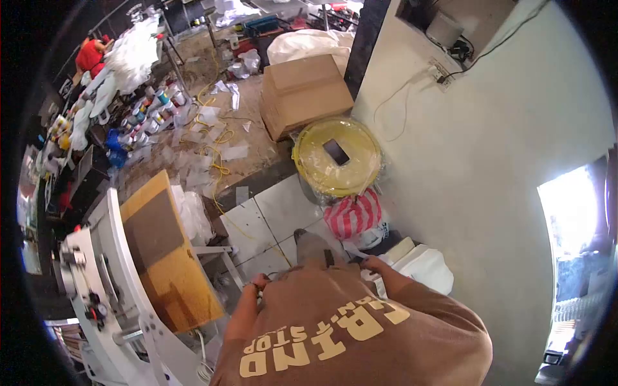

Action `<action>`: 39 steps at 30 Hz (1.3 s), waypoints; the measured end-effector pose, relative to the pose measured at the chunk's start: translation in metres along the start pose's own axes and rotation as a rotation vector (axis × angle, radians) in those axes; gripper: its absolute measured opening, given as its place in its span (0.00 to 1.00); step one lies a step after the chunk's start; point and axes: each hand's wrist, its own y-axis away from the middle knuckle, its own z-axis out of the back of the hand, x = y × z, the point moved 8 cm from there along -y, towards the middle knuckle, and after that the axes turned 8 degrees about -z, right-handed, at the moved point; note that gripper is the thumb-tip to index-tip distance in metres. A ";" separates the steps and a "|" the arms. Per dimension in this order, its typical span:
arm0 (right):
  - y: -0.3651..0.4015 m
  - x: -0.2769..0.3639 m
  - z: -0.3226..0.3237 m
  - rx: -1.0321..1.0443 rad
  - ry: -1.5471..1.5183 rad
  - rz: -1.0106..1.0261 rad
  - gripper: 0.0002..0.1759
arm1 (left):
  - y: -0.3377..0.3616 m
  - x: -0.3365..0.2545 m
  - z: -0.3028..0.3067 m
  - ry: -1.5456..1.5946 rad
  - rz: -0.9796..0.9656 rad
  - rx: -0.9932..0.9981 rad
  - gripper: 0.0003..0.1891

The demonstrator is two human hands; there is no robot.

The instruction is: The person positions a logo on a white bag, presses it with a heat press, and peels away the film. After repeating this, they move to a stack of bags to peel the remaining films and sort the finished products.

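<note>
Looking down, I see my brown shirt with pale lettering and a hand on either side of the waist. My left hand [260, 282] is beside the shirt's left edge with its fingers curled; a small dark thing shows by the fingertips, too small to name. On the other side, my right hand [371, 263] has its fingers bent, at the end of a thin white strip [354, 249]; the grip itself is partly hidden. Just beyond it lie a red-and-white striped plastic bag [353, 215] and a yellow round lid [338, 174] under clear wrap, with a phone [336, 152] on top.
A cardboard box [306, 90] stands behind the lid. To the left are a wooden board [168, 251] and a white machine [96, 283]. Scraps and a yellow cord [222, 170] litter the floor near several paint cans [151, 116]. A person in red [90, 56] is far left.
</note>
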 end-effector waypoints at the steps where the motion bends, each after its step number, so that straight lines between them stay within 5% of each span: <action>1: -0.041 -0.006 0.000 0.060 -0.003 -0.028 0.17 | 0.015 -0.005 0.036 0.031 0.073 -0.109 0.22; 3: -0.136 0.018 -0.007 -0.029 0.761 0.417 0.16 | 0.018 -0.005 0.093 0.057 0.154 -0.215 0.22; 5: -0.233 0.020 0.016 0.048 0.285 0.289 0.15 | 0.008 0.010 0.128 0.223 0.221 -0.386 0.20; 8: -0.108 0.189 0.051 -0.055 0.153 0.145 0.14 | 0.021 -0.022 0.179 0.265 0.132 -0.584 0.19; 11: -0.100 0.289 0.058 -0.139 0.088 0.378 0.15 | 0.013 -0.048 0.224 0.307 0.144 -0.705 0.18; 12: -0.181 0.274 0.038 0.028 0.168 0.304 0.15 | 0.012 -0.065 0.244 0.239 0.054 -0.757 0.19; 14: -0.269 0.295 0.007 0.000 0.242 0.530 0.15 | -0.049 -0.018 0.241 0.245 0.080 -0.591 0.20; 15: -0.202 0.344 0.013 0.031 0.118 0.409 0.15 | -0.054 -0.023 0.254 0.228 0.106 -0.534 0.22; 17: -0.251 0.373 -0.013 0.239 0.068 0.349 0.16 | -0.108 0.018 0.250 0.332 -0.024 -0.358 0.26; 21: -0.193 0.531 -0.028 0.198 0.295 0.448 0.17 | -0.172 0.052 0.350 0.335 -0.071 -0.151 0.31; 23: -0.177 0.594 -0.022 0.014 0.494 0.565 0.17 | -0.188 0.041 0.417 0.420 -0.122 -0.038 0.32; 25: -0.163 0.650 -0.027 0.019 0.536 0.535 0.18 | -0.156 0.021 0.490 0.392 0.118 0.158 0.33; 27: -0.162 0.712 -0.036 0.012 0.565 0.626 0.18 | -0.185 0.041 0.548 0.268 -0.019 0.110 0.30; 30: -0.213 0.765 -0.050 -0.116 0.512 0.667 0.17 | -0.158 0.052 0.640 0.502 -0.018 -0.319 0.29; 33: -0.163 0.841 -0.044 -0.162 0.425 0.768 0.16 | -0.195 0.145 0.657 0.251 0.054 -0.241 0.27; 35: -0.157 0.877 -0.046 -0.111 0.444 0.851 0.14 | -0.165 0.141 0.674 0.295 0.088 -0.244 0.24; 39: -0.174 0.925 -0.044 -0.088 0.581 0.911 0.13 | -0.159 0.190 0.659 0.723 0.256 -0.249 0.24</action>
